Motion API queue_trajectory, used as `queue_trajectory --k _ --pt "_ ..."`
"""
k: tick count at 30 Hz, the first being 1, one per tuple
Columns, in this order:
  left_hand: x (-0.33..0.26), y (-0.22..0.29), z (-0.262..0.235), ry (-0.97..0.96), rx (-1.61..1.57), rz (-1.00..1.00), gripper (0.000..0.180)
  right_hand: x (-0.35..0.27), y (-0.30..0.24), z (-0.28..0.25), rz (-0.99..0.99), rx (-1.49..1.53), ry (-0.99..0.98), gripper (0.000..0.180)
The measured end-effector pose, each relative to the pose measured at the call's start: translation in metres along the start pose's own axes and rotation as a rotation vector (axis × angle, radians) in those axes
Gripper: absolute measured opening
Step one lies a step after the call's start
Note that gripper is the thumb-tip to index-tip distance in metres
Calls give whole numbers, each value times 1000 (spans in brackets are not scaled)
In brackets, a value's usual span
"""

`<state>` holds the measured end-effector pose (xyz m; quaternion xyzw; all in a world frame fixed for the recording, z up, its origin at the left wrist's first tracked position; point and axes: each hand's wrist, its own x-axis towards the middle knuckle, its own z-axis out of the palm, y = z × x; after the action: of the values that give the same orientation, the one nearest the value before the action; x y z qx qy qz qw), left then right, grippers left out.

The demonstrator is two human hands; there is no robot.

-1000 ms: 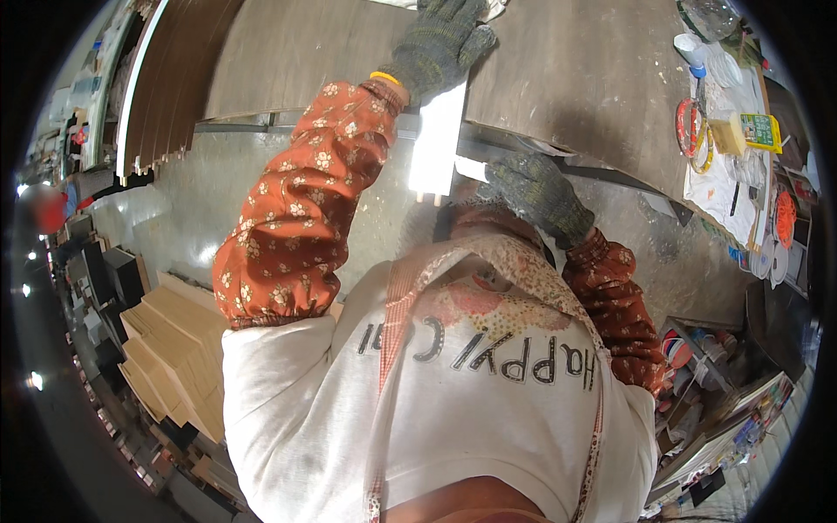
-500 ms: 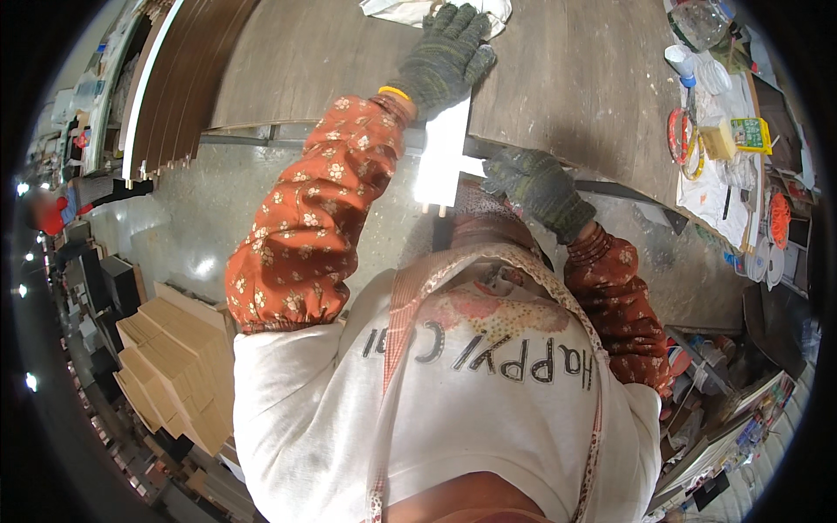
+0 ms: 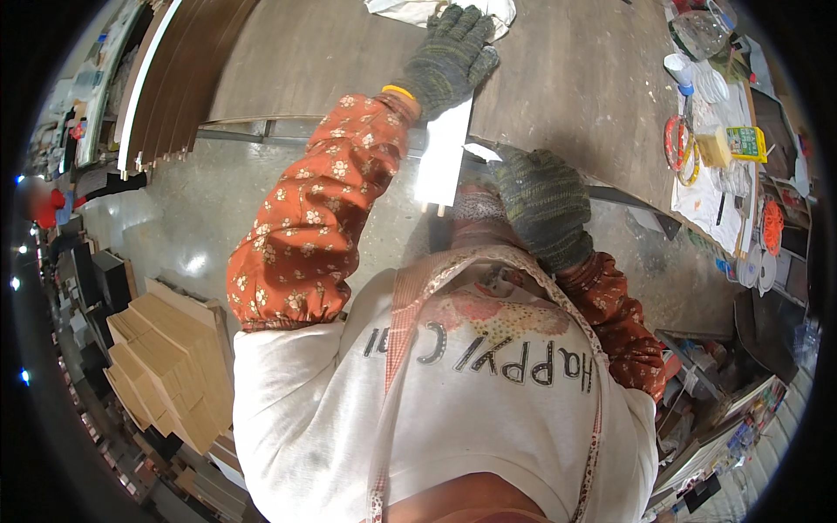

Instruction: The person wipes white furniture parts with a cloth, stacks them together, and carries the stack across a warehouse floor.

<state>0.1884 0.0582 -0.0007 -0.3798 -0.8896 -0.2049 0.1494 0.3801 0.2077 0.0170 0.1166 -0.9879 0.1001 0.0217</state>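
Observation:
My left hand [image 3: 449,65], in a dark green knitted glove, lies flat on a narrow white board [image 3: 443,161], fingers stretched toward the far side. The board's near end juts past the table edge, and two small light pegs stick out of it. Beyond my fingertips lies a crumpled white cloth [image 3: 405,10]. My right hand [image 3: 547,209], gloved alike, is close to my body at the table's near edge, back upward and fingers curled. Beside its fingers shows a small white piece [image 3: 482,152]; whether the hand grips it is hidden.
Dark brown boards [image 3: 187,74] with pegged ends stand stacked at the left of the wooden table [image 3: 575,78]. On the right lie tape rolls [image 3: 676,144], a yellow box [image 3: 745,144] and a clear bottle [image 3: 702,35]. Cardboard [image 3: 170,366] is piled lower left; a person [image 3: 52,207] is far left.
My right hand has come nearer to the camera and its back has turned more upward. The left hand and the white board have stayed almost in place.

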Motion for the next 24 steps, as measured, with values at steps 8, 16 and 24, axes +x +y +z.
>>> queue_trajectory --k 8,16,24 --pt "-2 -2 1 10 8 4 56 -11 -8 -2 -83 -45 167 33" --pt "-2 -2 -2 11 -21 -2 55 -4 -10 6 54 151 -9 35" --pt "-5 -3 -4 56 -22 14 53 -10 -15 -9 -125 409 168 34"
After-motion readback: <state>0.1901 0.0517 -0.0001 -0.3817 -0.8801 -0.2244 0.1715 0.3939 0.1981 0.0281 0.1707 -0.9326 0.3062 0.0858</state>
